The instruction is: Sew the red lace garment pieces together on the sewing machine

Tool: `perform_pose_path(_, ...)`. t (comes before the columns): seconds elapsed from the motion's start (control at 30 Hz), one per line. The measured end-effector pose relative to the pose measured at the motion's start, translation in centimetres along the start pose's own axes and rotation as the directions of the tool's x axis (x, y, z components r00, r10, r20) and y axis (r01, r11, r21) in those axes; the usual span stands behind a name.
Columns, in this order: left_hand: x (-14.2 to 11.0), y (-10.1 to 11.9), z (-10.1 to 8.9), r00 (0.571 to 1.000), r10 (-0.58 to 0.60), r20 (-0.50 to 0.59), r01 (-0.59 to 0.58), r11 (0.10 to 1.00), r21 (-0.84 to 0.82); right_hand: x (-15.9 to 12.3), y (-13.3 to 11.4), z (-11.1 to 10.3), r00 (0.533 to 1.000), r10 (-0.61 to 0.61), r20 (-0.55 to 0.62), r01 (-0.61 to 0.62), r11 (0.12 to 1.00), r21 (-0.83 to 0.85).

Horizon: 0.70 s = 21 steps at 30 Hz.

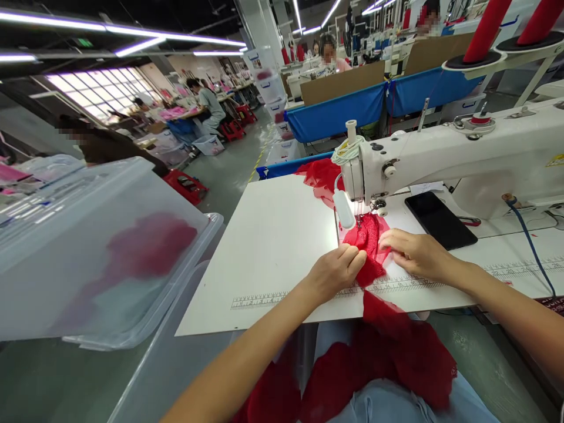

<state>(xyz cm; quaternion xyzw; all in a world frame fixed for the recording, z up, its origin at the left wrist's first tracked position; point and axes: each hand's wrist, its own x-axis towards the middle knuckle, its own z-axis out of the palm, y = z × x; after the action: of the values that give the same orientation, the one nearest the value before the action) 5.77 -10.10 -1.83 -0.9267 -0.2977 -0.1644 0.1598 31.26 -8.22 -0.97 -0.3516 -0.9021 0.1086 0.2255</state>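
Observation:
A piece of red lace fabric (371, 235) lies under the needle area of a white sewing machine (423, 155). My left hand (337, 270) is closed on the fabric's left edge, just in front of the needle. On the right side of the same cloth rests my right hand (409, 251), its fingers bent and their tips at the sheer red edge; whether they pinch it I cannot tell. More red fabric (388, 341) hangs over the table's front edge onto my lap. Behind the needle, another red sheer bunch (321, 176) spreads on the table.
A black phone (440, 220) lies right of the needle, near small red-handled snips (469, 221). A printed ruler (259, 301) runs along the front of the white table (264, 247). Clear plastic bins (101, 252) stand at left. Red thread cones (487, 32) rise at upper right.

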Motion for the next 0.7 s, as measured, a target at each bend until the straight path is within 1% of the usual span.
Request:
perform_pose_path(0.07,-0.1,0.5,0.5,0.998,-0.047,-0.039,0.046,0.999,-0.026,0.3,-0.1,0.1,0.999,-0.009,0.052,0.010,1.000,-0.026)
perform_pose_path(0.2,-0.5,1.2,0.9,0.993,-0.010,-0.116,-0.006,0.991,-0.137,1.4,-0.4,0.3,0.993,0.018,0.117,-0.006,0.995,-0.101)
perform_pose_path(0.3,-0.8,1.3,1.1,0.997,-0.007,-0.076,-0.005,0.989,-0.149,2.2,-0.5,0.5,0.982,0.029,0.189,0.003,0.986,-0.166)
perform_pose_path(0.37,-1.0,1.3,1.3,0.999,-0.041,-0.035,0.037,0.991,-0.128,2.5,-0.3,0.4,0.979,0.033,0.202,0.008,0.980,-0.199)
perform_pose_path(0.43,-1.1,1.2,1.5,0.992,-0.122,0.014,0.122,0.987,-0.100,2.5,0.1,0.1,0.982,0.045,0.182,-0.005,0.977,-0.215)
perform_pose_path(0.5,-1.2,1.1,1.6,0.980,-0.183,0.072,0.189,0.978,-0.087,2.3,0.6,-0.5,0.989,0.065,0.136,-0.037,0.979,-0.198)
perform_pose_path(0.6,-1.0,1.0,1.4,0.974,-0.172,0.150,0.191,0.973,-0.125,1.9,1.5,-1.2,0.994,0.096,0.053,-0.087,0.985,-0.150)
perform_pose_path(0.67,-0.6,0.9,1.0,0.970,-0.179,0.165,0.207,0.962,-0.178,1.5,1.7,-1.3,0.995,0.098,0.026,-0.095,0.988,-0.123)
perform_pose_path(0.7,-0.4,0.9,0.8,0.967,-0.192,0.168,0.226,0.950,-0.215,1.2,1.6,-1.2,0.996,0.081,0.029,-0.077,0.991,-0.113)
